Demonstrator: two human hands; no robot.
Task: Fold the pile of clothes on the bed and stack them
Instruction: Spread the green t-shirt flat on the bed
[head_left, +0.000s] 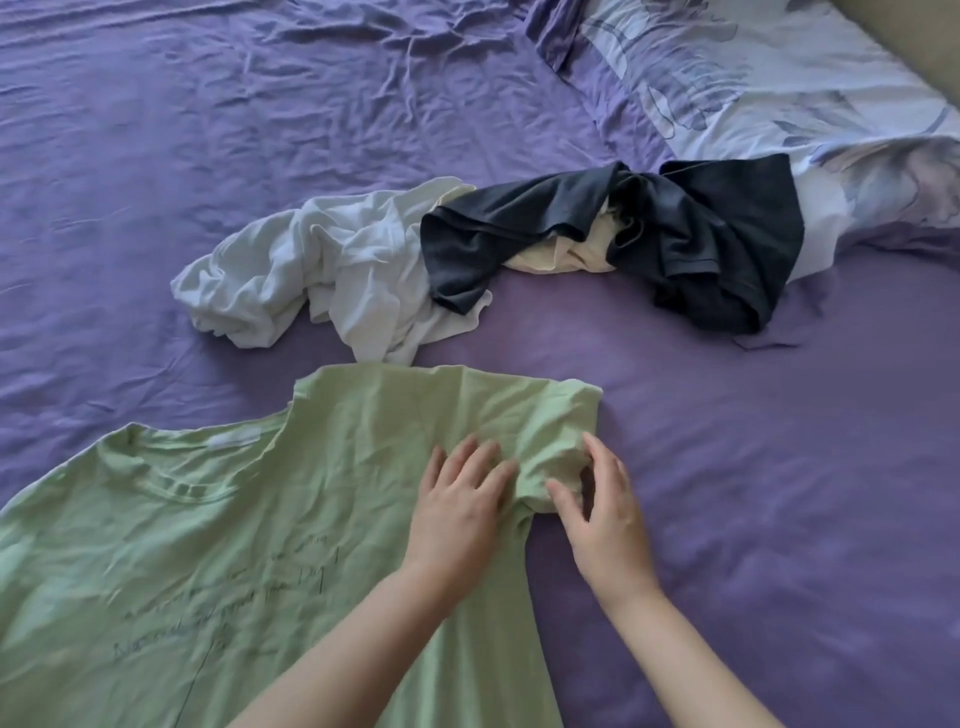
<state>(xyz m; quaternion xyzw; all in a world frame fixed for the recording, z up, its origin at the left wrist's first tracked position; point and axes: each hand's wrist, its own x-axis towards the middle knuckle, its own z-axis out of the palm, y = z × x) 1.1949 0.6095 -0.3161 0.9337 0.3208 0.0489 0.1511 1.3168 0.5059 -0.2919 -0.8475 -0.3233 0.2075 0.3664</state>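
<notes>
Pale green cotton T-shirt (234, 545) spread at bed's near edge. Left hand (457, 514) flat, pressing; right hand (602, 519) pinching its sleeve (545, 441). Sleeve fold under way; next, probably tuck inward.

The near shirt (218, 545) was pale green with dark script; beyond it lay white (322, 280), navy (675, 234) and cream (566, 254) garments on a purple sheet (779, 467); far right, a floral pillow (753, 78)

bedroom | purple bed sheet (208, 130) (creased) | floral pillow (779, 78)
</notes>
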